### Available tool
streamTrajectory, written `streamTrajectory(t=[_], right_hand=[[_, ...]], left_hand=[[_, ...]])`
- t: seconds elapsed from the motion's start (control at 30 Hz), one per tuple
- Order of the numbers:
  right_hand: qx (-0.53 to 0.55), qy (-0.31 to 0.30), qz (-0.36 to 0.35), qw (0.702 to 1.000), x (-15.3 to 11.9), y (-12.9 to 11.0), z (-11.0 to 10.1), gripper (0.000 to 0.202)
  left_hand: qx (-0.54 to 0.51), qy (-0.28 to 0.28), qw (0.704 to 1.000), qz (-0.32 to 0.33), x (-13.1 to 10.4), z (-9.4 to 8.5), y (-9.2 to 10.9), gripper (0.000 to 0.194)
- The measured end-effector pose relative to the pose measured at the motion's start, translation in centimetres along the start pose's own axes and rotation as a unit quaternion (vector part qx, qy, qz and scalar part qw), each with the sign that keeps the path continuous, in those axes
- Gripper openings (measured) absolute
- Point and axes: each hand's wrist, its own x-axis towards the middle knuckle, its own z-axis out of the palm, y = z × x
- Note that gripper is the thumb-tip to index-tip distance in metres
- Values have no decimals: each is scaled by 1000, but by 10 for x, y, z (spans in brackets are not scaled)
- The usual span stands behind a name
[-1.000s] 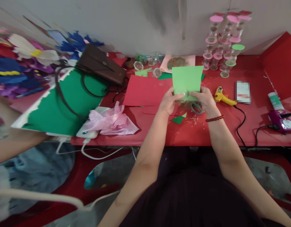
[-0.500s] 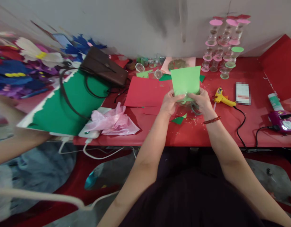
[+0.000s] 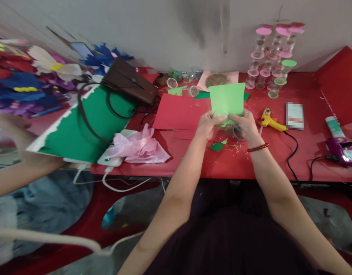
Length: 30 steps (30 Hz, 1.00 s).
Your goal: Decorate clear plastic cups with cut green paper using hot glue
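A light green sheet of paper [image 3: 227,98] stands raised over the red table, gripped along its lower part by both hands. My left hand [image 3: 207,125] pinches its lower left, the thumb lying on the front. At the lower right my right hand [image 3: 245,121] closes on the same sheet. Between the thumbs a small clear plastic piece [image 3: 221,116] rests against the paper; its exact shape is hard to make out. Scissors [image 3: 238,133] with grey-green handles lie partly hidden under my right hand. Green paper scraps [image 3: 218,145] are on the table below.
A yellow glue gun [image 3: 272,121] with a black cord lies to the right, near a purple power socket [image 3: 342,151]. Red card [image 3: 176,111], a pink plastic bag [image 3: 140,147] and a brown bag [image 3: 130,81] are leftward. Clear bottle towers [image 3: 275,63] hang behind. Another person's arm [image 3: 18,168] reaches in from the left.
The view has shifted slightly, so everything sits a little further right and lower. Both hands keep hold of the green paper in much the same pose.
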Motion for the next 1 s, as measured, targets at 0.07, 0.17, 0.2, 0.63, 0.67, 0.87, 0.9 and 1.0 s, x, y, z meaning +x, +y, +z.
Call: streamTrajectory(t=[0.07,0.17,0.2,0.63,0.67,0.87,0.9,1.0], right_hand=[[3,2,4,1000,0,0,0,33],[2,4,14,1000,0,1,1,35],[0,5,14,1000,0,1,1,35],[-537,-56,-46,840,-13,-39,-23,22],[-596,-84,-33,798,-18,-42,-24,28],[-704,-120,-37,699,-33,-38,-27,47],[-713,-115,-35,691,-32,-36,-28,49],[-727,-117,-42,675,-26,-33,-32,51]], left_hand=[[-4,0,1000,2,1,-1,-1,33],[-10,7,1000,7,2,-2,-3,33],[-9,8,1000,8,2,-2,-4,33],[-139,101,985,27,14,-18,0,39],[-152,109,982,29,15,-18,0,38],[-220,168,961,1,21,-20,-3,33],[-229,174,958,0,22,-21,-2,32],[-245,180,953,1,23,-23,0,31]])
